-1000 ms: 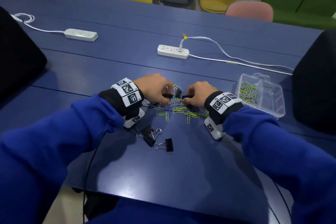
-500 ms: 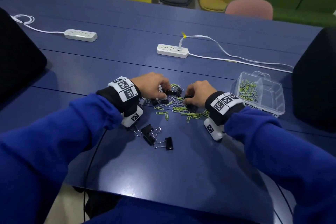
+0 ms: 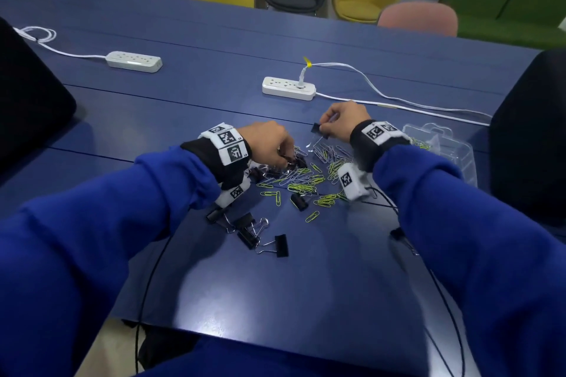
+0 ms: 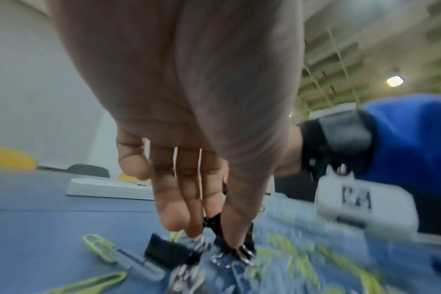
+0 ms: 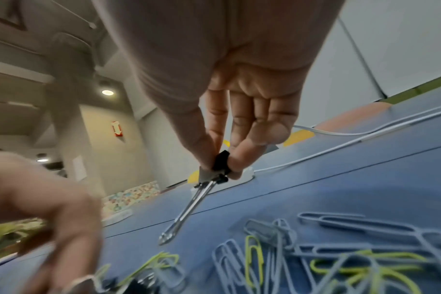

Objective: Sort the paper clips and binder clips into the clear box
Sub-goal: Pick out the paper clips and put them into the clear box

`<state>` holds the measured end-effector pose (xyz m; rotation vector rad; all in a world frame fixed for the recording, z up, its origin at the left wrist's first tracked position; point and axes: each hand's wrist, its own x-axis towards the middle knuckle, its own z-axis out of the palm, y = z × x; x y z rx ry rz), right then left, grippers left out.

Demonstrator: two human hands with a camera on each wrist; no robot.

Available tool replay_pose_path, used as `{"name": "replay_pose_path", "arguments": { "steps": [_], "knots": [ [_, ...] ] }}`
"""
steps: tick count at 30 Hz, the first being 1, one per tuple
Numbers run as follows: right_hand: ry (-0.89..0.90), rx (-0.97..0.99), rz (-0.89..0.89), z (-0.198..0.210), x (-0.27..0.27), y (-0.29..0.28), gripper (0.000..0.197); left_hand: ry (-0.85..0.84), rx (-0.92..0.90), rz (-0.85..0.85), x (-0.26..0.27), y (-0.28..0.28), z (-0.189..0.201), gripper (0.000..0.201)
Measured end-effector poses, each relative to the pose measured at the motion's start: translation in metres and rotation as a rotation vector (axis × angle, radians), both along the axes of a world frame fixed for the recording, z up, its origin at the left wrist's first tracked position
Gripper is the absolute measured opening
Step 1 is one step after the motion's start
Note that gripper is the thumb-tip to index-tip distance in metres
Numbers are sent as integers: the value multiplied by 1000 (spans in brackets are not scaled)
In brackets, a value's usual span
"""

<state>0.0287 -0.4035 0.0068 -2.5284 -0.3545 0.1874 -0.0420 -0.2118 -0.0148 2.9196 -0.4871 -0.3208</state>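
**Binder clip lifted clear, box still to reach**

The right hand [image 3: 343, 121] pinches a small black binder clip with silver wire handles [image 3: 318, 133] between thumb and fingertips, holding it above the dark blue worktop [image 3: 306, 285] with the handles dangling down. The left hand [image 3: 269, 144] is down in the heap, its grip closed on another black binder clip [image 4: 215, 224] among the tangled wire.

The mixed pile of lime-green and pale blue-grey wire paper clips [image 3: 306, 177] lies between the two wrists. More black binder clips [image 3: 260, 232] sit loose nearer the body. The clear plastic divided box [image 3: 453, 150] stands to the right, partly hidden behind the right forearm; green clips already fill one compartment.

Risks, as I judge them: the right pinch sits only on the clip's narrow body, so a quick swing could let it slip. The left clip may drag hooked paper clips along, landing them in the wrong compartment. The right sleeve could also knock the light box.
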Motion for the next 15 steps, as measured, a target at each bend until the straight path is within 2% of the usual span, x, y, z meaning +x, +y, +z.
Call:
{"name": "replay_pose_path", "arguments": {
  "steps": [3, 5, 7, 8, 11, 13, 15],
  "knots": [
    [21, 2, -90, -8, 21, 9, 14, 82, -202, 113, 3, 12, 19, 21],
    [25, -2, -139, -16, 31, 13, 19, 43, -296, 206, 10, 25, 33, 22],
    [24, -28, -159, -22, 34, 13, 11, -21, -357, 320, 17, 39, 40, 24],
    [13, -48, -160, -26, 35, 13, 3, -51, -357, 375, 21, 46, 39, 24],
    [-61, -133, -102, -28, 27, 8, 10, -58, -218, 449, 30, 60, 22, 25],
    [-66, -167, 18, -25, 16, 3, 11, -7, -127, 433, 32, 65, 6, 24],
    [-44, -203, 221, -23, 2, 1, 13, 4, -81, 411, 30, 69, -3, 27]
  ]
}}
